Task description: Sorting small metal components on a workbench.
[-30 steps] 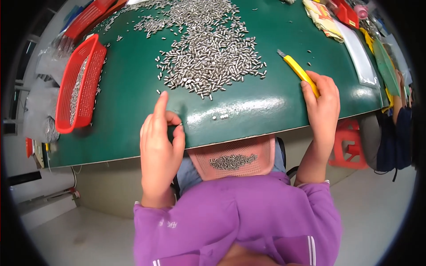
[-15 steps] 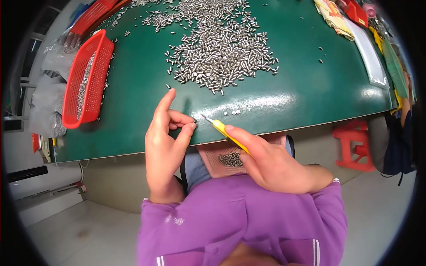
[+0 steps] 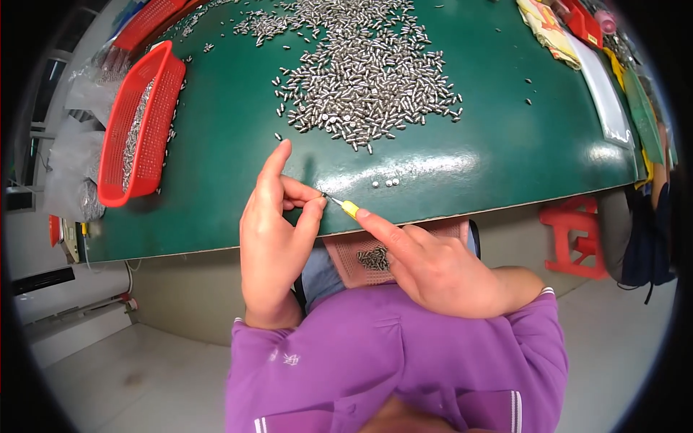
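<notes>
Pink basket sits on lap, holding metal pieces. Right hand grips yellow knife, blade at small dark part, which left hand pinches over green table. Beyond lie three loose pieces, then a metal heap.

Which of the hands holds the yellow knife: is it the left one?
No, the right hand holds the knife, while the left hand is close to its tip.

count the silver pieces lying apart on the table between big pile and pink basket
3: left piece alone, then middle piece and right piece close together; more may be hidden.
</notes>
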`<state>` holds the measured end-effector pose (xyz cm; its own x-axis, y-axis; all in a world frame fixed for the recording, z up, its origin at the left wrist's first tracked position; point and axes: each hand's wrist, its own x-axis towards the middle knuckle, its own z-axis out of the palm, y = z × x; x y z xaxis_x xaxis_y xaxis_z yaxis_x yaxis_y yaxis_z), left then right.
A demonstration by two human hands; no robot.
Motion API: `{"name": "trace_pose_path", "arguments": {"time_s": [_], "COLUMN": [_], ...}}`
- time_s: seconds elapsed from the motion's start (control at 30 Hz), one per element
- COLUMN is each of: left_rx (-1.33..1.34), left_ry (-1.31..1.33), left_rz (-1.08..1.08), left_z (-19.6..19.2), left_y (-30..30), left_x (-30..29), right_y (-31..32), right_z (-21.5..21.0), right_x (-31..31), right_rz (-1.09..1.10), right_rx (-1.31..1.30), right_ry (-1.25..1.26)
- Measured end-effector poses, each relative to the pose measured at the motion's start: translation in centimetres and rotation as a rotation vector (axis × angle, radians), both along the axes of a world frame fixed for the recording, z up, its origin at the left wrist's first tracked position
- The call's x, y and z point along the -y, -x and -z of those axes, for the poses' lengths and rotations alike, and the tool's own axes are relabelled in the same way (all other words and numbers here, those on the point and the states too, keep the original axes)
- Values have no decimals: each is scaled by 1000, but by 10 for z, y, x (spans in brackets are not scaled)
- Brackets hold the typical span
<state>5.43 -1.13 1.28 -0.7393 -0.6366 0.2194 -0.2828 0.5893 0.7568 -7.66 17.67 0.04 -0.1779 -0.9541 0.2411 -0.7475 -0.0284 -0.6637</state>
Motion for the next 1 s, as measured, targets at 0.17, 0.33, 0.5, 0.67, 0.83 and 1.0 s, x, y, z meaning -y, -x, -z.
{"name": "trace_pose_path", "arguments": {"time_s": [0.17,0.33,0.5,0.67,0.83,1.0], "left_rx": [5,-3,-8,-25,-66,-260], "left_ry": [5,20,-9,4,-5,-212], "left_rz": [-10,-16,-24,-21,-35,-95], "left_z": [-2,-2,-2,-2,11,8], "left_y": [0,2,3,2,-1,8], "left_x": [-1,-3,-5,-5,0,-7], "right_y": [1,3,9,14,32,80], "right_z": [2,-6,-13,-34,-36,-27], "right_x": [0,1,6,5,-15,-24], "right_rz": [-15,-40,-32,-32,91,723], "right_rx": [42,58,95,53,149,-229], "right_ry": [-19,-80,-37,-196,36,209]}}
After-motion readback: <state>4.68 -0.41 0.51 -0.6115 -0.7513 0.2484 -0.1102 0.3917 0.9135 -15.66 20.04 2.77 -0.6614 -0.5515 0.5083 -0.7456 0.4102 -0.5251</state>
